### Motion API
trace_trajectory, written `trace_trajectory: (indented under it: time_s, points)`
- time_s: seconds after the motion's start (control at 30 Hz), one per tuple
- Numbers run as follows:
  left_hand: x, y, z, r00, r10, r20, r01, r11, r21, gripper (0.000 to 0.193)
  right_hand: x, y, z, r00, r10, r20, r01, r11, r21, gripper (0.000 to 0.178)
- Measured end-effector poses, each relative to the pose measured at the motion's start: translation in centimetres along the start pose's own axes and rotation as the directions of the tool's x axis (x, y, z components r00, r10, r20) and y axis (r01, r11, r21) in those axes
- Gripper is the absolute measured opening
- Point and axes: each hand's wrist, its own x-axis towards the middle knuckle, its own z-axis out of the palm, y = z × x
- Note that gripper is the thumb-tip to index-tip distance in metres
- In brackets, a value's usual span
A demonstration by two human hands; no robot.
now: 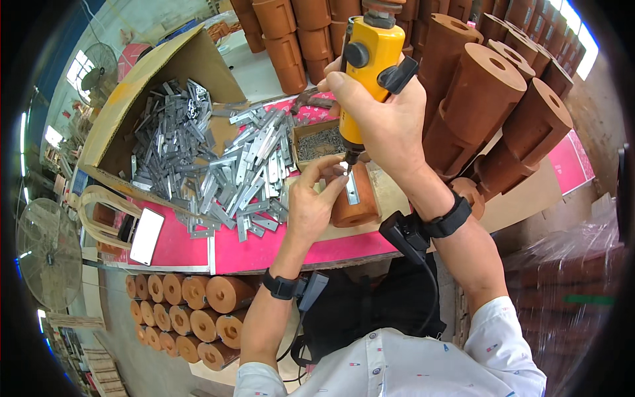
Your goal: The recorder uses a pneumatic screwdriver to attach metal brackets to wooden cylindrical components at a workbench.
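Observation:
My right hand [390,122] is wrapped around a yellow power screwdriver [377,43], held upright with its bit pointing down. Its tip meets the upper end of a silver metal plate [352,192] lying along the top of a brown wooden cylinder [352,215]. My left hand [309,205] is closed, thumb and forefinger pinched right beside the bit. Whatever sits between those fingertips is too small to make out. Just beyond the cylinder stands a small open box [297,134] of screws.
Loose metal plates [254,182] spill from a large cardboard box [109,149] on the left. A hammer [314,101] lies behind the screw box. Brown cylinders [489,76] stand stacked at right; more cylinders [228,294] lie in rows below the table. A white-screened phone [147,237] leans at the left edge.

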Motion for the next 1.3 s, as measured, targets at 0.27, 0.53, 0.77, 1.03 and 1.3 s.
trace_trajectory:
  time_s: [0.27,0.53,0.77,1.03,1.3]
  points:
    - [0.3,0.1,0.0,1.0,-0.002,0.026,0.002,1.0,-0.011,0.031,-0.1,0.2,-0.1,1.0,0.015,-0.005,-0.015,0.999,-0.038,0.028]
    - [0.2,-0.4,0.3,1.0,0.024,0.005,-0.024,1.0,0.008,0.031,0.0,0.7,0.0,1.0,-0.009,-0.004,0.009,0.999,-0.036,0.03]
    - [0.4,-0.3,0.4,0.999,0.042,0.005,-0.042,0.999,0.019,0.028,0.1,1.3,0.0,1.0,-0.004,-0.009,0.004,0.998,-0.066,0.031]
    - [1.7,-1.0,-0.1,0.999,0.031,0.031,-0.033,0.997,0.065,0.027,0.5,2.0,0.1,0.998,-0.068,-0.011,0.067,0.995,-0.076,0.037]
    - [1.9,-1.4,0.0,1.0,0.01,0.028,-0.013,0.993,0.114,0.021,0.7,3.8,0.3,0.985,-0.17,-0.028,0.166,0.98,-0.111,0.043]
